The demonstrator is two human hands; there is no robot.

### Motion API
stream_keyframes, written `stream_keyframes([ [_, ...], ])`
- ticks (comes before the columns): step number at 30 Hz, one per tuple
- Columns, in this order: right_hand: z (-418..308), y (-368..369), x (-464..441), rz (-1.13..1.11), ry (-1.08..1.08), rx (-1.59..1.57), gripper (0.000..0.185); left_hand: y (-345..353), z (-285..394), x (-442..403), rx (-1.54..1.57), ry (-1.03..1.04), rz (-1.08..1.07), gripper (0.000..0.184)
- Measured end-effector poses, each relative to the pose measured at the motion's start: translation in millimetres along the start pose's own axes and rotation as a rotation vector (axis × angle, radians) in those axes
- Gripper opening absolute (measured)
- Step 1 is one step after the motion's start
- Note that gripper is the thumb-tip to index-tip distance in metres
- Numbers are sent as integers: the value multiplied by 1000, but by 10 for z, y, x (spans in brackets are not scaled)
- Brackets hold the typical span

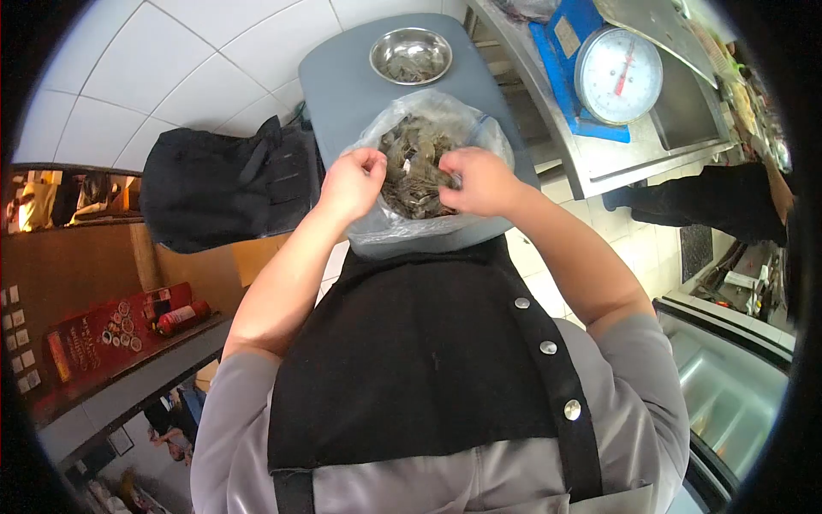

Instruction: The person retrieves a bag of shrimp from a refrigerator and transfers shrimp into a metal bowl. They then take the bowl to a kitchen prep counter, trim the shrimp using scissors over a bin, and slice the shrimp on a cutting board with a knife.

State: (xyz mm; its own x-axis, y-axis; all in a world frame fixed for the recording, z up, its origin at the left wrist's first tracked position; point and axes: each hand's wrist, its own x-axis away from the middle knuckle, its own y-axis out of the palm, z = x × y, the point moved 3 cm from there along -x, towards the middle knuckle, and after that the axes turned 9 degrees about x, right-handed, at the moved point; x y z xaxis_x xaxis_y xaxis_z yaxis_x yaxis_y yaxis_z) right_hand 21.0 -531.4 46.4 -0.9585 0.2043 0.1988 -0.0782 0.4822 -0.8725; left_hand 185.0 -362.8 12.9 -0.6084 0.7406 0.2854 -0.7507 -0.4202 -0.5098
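A clear plastic bag (492, 141) stands open on a grey table, filled with raw grey-brown shrimp (419, 141). At the left side of the bag's mouth, my left hand (354, 182) has its fingers curled and pinched together; what they hold, if anything, is hidden. My right hand (481, 182) reaches in from the right, thumb and fingers closed on a shrimp at the edge of the pile. Behind the bag, a steel bowl (411, 36) has a few shrimp at its bottom.
The grey table (342, 73) stands against a tiled wall. A black bag (218, 184) is to the left. On a steel counter (591, 171) at the right sits a blue dial scale (618, 75). Another person's dark-clothed leg (702, 204) is at the far right.
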Motion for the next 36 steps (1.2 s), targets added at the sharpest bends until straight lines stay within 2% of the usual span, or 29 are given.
stream_keyframes([
  [1, 22, -41, 8, -49, 109, -190, 24, 33, 11, -16, 176, -56, -81, 29],
  [4, 160, 15, -68, -191, 117, -710, 21, 138, 250, 114, 636, 62, -284, 41],
  [5, 197, 2, -93, -243, 131, -713, 23, 148, 347, 166, 711, 68, -331, 48],
  [8, 191, 2, -107, -231, 252, -1050, 31, 104, 400, 116, 811, -209, -433, 42],
  [11, 162, 43, -146, -172, 276, -1339, 39, 94, 398, 67, 875, -298, -441, 37],
  [14, 158, 53, -159, -136, 269, -1453, 35, 147, 341, 115, 651, -161, -245, 35],
  [16, 181, 124, -180, -101, 320, -1460, 37, 128, 462, 276, 133, 347, 222, 45],
  [18, 153, 218, -225, -83, 369, -1504, 37, 107, 606, 400, -263, 677, 152, 50],
  [19, 118, 275, -252, -84, 393, -1545, 37, 144, 619, 407, -233, 701, 103, 43],
  [20, 100, 324, -254, -89, 420, -1585, 37, 149, 549, 371, -197, 586, 124, 40],
  [22, 91, 230, -210, -118, 412, -1171, 32, 155, 419, 256, -127, 359, 161, 34],
  [23, 99, 157, -181, -128, 404, -964, 29, 111, 382, 230, -161, 340, 234, 32],
  [24, 121, 101, -135, -176, 303, -568, 28, 79, 287, 165, -69, 203, 164, 34],
  [26, 200, 35, 32, -266, 81, 220, 25, 35, 116, 82, 2, 122, 102, 36],
  [29, 250, 11, 350, -530, 15, 540, 19, 2, 157, 67, -102, 78, 82, 40],
  [30, 227, -40, 376, -566, 42, 557, 19, 3, 156, 33, -147, 72, 66, 40],
  [32, 189, -117, 409, -636, 93, 592, 20, 60, 64, -1, -250, 216, 172, 35],
  [35, 53, -205, 437, 9, -124, 336, 26, 58, 174, 112, -228, 360, 292, 27],
  [36, -26, -194, 453, 124, -240, 308, 28, 51, 207, 189, -211, 423, 303, 24],
])
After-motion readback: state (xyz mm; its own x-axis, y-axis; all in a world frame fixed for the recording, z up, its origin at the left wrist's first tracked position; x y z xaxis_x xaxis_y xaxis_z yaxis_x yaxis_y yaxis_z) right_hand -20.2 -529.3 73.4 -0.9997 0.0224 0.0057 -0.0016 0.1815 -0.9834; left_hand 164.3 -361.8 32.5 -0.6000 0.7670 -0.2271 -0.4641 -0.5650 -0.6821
